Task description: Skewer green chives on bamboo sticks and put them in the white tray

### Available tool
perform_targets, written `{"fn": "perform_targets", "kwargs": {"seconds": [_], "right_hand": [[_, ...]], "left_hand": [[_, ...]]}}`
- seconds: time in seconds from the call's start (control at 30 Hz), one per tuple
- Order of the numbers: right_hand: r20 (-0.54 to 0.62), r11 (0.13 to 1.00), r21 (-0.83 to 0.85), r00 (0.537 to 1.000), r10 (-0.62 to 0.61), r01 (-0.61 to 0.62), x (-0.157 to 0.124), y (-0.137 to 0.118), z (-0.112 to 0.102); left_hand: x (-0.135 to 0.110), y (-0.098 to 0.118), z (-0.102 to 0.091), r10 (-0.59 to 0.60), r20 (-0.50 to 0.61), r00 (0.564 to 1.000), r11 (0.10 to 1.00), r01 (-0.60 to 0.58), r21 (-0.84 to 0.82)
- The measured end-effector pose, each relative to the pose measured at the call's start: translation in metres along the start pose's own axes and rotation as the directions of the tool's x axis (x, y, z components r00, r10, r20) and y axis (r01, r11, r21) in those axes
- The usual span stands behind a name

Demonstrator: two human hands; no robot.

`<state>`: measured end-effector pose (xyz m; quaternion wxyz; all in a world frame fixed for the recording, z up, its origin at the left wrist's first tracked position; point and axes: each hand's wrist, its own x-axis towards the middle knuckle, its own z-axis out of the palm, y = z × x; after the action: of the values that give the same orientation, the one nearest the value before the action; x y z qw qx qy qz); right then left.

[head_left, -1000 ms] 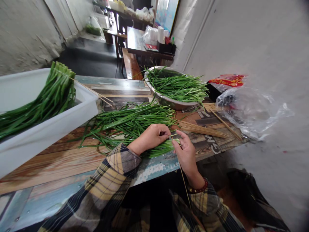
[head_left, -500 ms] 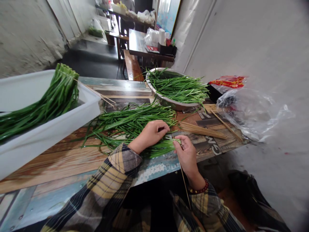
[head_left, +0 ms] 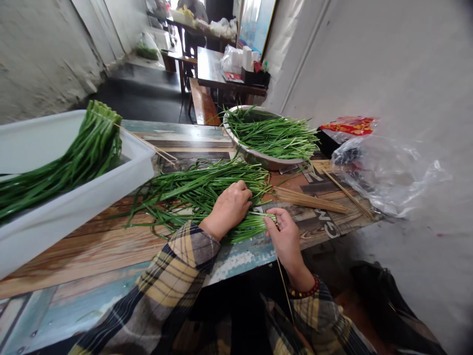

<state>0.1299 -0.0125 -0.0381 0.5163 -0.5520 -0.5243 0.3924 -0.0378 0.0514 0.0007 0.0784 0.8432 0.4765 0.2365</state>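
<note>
Long green garlic chives (head_left: 199,185) lie in a loose pile on the wood-patterned table. Over its near right side is my left hand (head_left: 231,204), fingers curled down, with the fingertips and anything between them hidden. My right hand (head_left: 285,236) is closed at the pale stem ends of a smaller row of chives (head_left: 249,227) by the table's near edge. A thin bamboo skewer (head_left: 284,283) runs from its fingers down past the wrist towards my lap. How many stems are on that skewer I cannot tell.
Bundled bamboo skewers (head_left: 310,198) lie right of the pile. Behind stands a metal bowl (head_left: 254,159) heaped with chives. A white tub (head_left: 135,170) at left holds skewered chives (head_left: 92,143). Clear plastic bags (head_left: 391,172) lie at right against the wall.
My left hand has moved slightly, and its fingers have turned down and curled over the chives. My right hand stays almost in place at the stem ends.
</note>
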Motion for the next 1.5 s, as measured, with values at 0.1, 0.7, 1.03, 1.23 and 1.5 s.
{"fn": "perform_targets", "kwargs": {"seconds": [0.1,0.7,1.03,1.23,1.5], "right_hand": [[0.0,1.0,0.004,1.0,-0.008,0.008,0.0,0.0,0.0],[0.022,0.979,-0.199,0.999,-0.031,0.035,0.0,-0.009,-0.005],[0.021,0.979,-0.195,0.998,-0.061,0.064,-0.001,-0.006,-0.006],[0.024,0.973,-0.221,0.998,-0.064,0.068,-0.001,-0.008,-0.006],[0.023,0.973,-0.224,0.998,-0.061,0.064,-0.001,-0.008,-0.006]], "left_hand": [[0.001,-0.001,-0.001,0.016,-0.035,0.999,1.0,-0.017,-0.012],[0.001,0.005,0.003,0.028,-0.004,1.0,0.905,-0.027,-0.424],[0.001,0.005,0.007,0.045,0.001,0.999,0.897,-0.04,-0.44],[0.001,0.007,0.006,0.04,-0.003,0.999,0.89,-0.037,-0.455],[0.002,0.008,0.005,0.068,-0.016,0.998,0.878,-0.068,-0.474]]}}
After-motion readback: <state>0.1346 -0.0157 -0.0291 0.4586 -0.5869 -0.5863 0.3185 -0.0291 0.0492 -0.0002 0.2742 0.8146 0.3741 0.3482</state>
